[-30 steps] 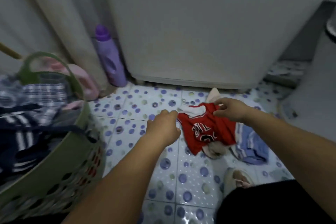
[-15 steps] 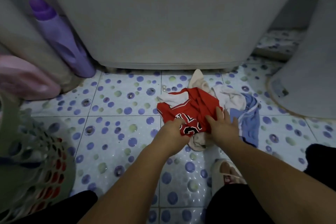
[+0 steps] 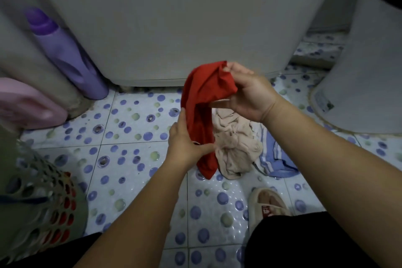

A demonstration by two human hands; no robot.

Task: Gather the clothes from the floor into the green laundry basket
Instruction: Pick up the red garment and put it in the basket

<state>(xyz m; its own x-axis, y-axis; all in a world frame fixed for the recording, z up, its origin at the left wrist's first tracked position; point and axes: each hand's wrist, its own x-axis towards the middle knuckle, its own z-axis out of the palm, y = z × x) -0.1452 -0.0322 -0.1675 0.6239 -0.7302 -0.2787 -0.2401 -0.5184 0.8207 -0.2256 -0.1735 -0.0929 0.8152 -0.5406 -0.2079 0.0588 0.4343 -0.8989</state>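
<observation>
A red jersey [image 3: 201, 104] hangs bunched above the dotted floor tiles. My right hand [image 3: 247, 93] grips its top end, and my left hand [image 3: 185, 143] pinches it lower down. Under it on the floor lie a crumpled beige garment [image 3: 235, 148] and a blue striped cloth [image 3: 276, 159] to its right. The green laundry basket [image 3: 32, 206] with round holes stands at the lower left edge, mostly cut off; red and dark fabric shows through its holes.
A white washing machine [image 3: 174, 17] fills the back. A purple detergent bottle [image 3: 67, 56] and a pink jug [image 3: 28, 104] stand at left by a curtain. A grey round bin [image 3: 365, 72] is at right. My slippered foot [image 3: 267, 204] rests near the clothes.
Both hands have lifted the red jersey off the floor pile, uncovering the beige garment beneath. The view has tilted down and the basket has slid toward the left edge.
</observation>
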